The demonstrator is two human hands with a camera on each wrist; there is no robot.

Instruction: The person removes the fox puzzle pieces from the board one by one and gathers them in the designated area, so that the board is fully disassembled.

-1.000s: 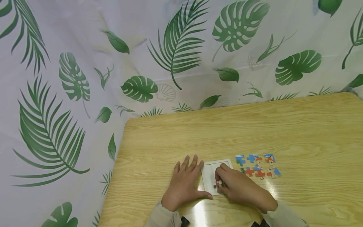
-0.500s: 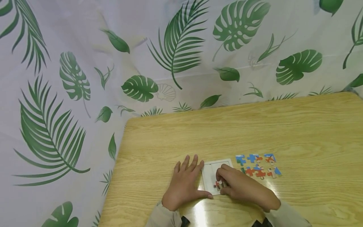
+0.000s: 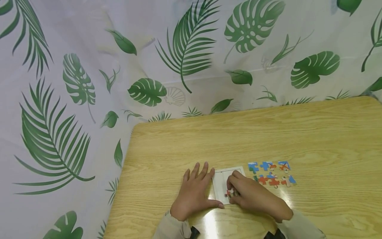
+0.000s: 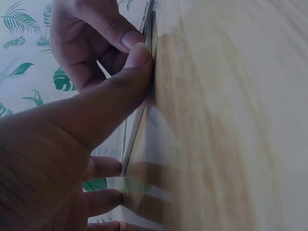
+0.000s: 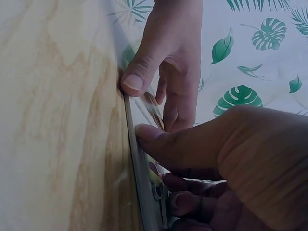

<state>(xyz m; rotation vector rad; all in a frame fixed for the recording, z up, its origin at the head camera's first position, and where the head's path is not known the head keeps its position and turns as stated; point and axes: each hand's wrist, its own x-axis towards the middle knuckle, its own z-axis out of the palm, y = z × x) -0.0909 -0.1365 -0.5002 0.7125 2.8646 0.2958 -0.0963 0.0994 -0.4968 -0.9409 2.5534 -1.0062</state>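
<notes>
A white puzzle tray (image 3: pixel 219 186) lies flat on the table. My left hand (image 3: pixel 193 196) is spread along its left side, fingers straight; the thumb and fingertips touch the tray's edge. Over the tray's right part, my right hand (image 3: pixel 252 197) has curled fingers and pinches a red-and-white jigsaw piece (image 3: pixel 229 193) low in the tray. The fingers cover much of that piece; whether it sits flat is hidden. In the right wrist view, the right thumb (image 5: pixel 151 133) rests at the tray's rim and part of the piece (image 5: pixel 155 174) shows beside the fingers.
Right of the tray, several loose jigsaw pieces (image 3: pixel 272 181) lie in two rows, blue, red and orange. The wood-grain table (image 3: pixel 185 142) reaches back to a white cloth (image 3: pixel 203 59) printed with green leaves, which also hangs along the left side.
The right hand shifts very slightly over the piece, staying at the same part of the tray. The left hand and loose pieces stay where they were.
</notes>
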